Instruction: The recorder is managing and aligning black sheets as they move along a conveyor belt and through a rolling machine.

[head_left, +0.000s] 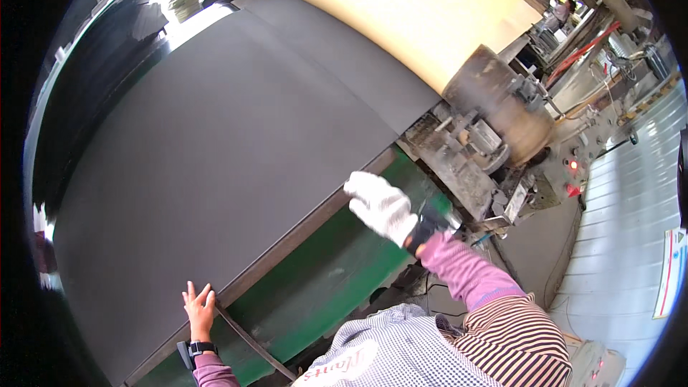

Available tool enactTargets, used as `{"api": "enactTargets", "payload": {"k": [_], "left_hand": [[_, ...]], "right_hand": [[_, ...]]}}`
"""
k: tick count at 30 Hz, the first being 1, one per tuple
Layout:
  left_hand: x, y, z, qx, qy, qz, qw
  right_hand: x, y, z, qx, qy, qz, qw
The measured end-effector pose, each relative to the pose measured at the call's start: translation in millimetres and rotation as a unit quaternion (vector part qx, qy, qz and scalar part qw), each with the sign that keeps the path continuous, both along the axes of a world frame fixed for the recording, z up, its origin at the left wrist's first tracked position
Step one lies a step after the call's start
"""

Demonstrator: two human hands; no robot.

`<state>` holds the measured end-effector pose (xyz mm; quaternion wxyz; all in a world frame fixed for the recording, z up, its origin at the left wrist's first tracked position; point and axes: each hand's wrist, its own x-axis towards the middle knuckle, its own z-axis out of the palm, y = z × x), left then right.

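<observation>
A wide dark grey sheet [215, 129] lies over the long bed of a machine and fills the middle and left of the view. My left hand [198, 309] is bare, its fingers spread on the near edge of this sheet. Farther right along the same edge is my right hand [381, 206], in a white knitted glove. Its fingers reach out towards the sheet's rim and nothing shows in them; contact with the sheet is not certain. A strap and a dark device sit on each wrist.
A green machine panel [308, 279] runs below the sheet's edge, with a thin strip [254, 344] slanting across it. At the far end stand a tan-covered roll [416, 7] and a grimy roller end with brackets [494, 107]. A red light [573, 165] glows at right, near pale corrugated metal [616, 244].
</observation>
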<state>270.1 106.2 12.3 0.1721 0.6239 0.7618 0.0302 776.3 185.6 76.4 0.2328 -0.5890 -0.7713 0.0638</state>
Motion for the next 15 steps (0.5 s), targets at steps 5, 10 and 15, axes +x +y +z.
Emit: {"api": "enactTargets", "payload": {"k": [5, 10, 15], "left_hand": [[72, 29, 9, -0.075, -0.046, -0.030, 0.996], [156, 60, 14, -0.071, -0.016, -0.041, 0.997], [235, 85, 9, -0.039, 0.034, -0.056, 0.997]], "right_hand": [[-7, -101, 2, -0.171, 0.138, 0.074, 0.973], [-3, -162, -2, -0.332, 0.132, 0.036, 0.933], [3, -181, 6, -0.387, 0.138, 0.005, 0.912]]}}
